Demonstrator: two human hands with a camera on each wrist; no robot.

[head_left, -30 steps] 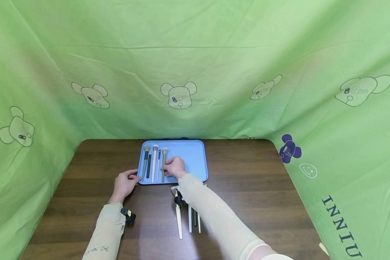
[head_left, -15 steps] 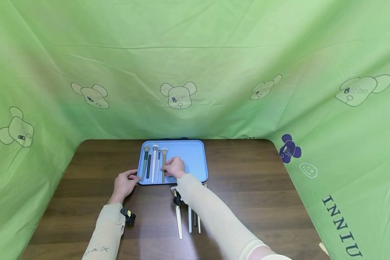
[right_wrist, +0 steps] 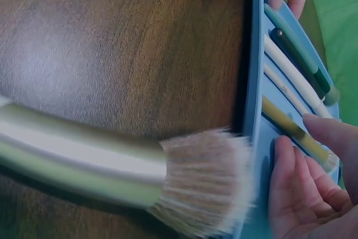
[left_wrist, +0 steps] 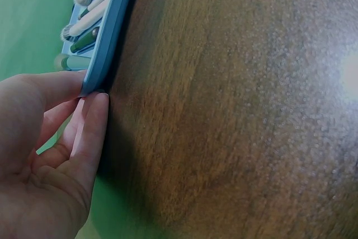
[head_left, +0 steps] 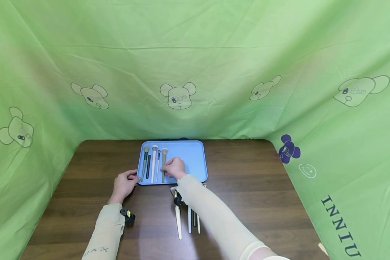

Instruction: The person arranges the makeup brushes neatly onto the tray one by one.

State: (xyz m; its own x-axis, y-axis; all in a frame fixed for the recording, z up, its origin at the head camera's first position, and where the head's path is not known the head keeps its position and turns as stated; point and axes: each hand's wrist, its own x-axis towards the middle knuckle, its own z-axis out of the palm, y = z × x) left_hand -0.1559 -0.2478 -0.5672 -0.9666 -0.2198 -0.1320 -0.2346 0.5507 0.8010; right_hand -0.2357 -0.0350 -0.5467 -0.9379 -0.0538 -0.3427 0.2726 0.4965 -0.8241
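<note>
A blue tray (head_left: 193,155) lies at the back of the table, with several makeup brushes side by side in its left part. My left hand (head_left: 124,185) grips the tray's near left corner, its thumb over the rim and fingers against the outside in the left wrist view. With thumb and fingers on either side, my right hand (head_left: 175,167) pinches the handle of an olive-yellow makeup brush (right_wrist: 279,118), bristles toward the far side. Left of it lie a thin white brush (head_left: 158,164), a thicker white brush (head_left: 154,162), a short dark brush (head_left: 148,166) and a green-handled brush (head_left: 145,162).
More brushes lie on the wooden table (head_left: 243,180) in front of the tray, partly under my right forearm: a white-handled brush (head_left: 178,224), a pale one (head_left: 190,220) and dark ones (head_left: 194,219). One brush head (right_wrist: 204,180) looms close in the right wrist view. Green cloth (head_left: 182,122) surrounds the table.
</note>
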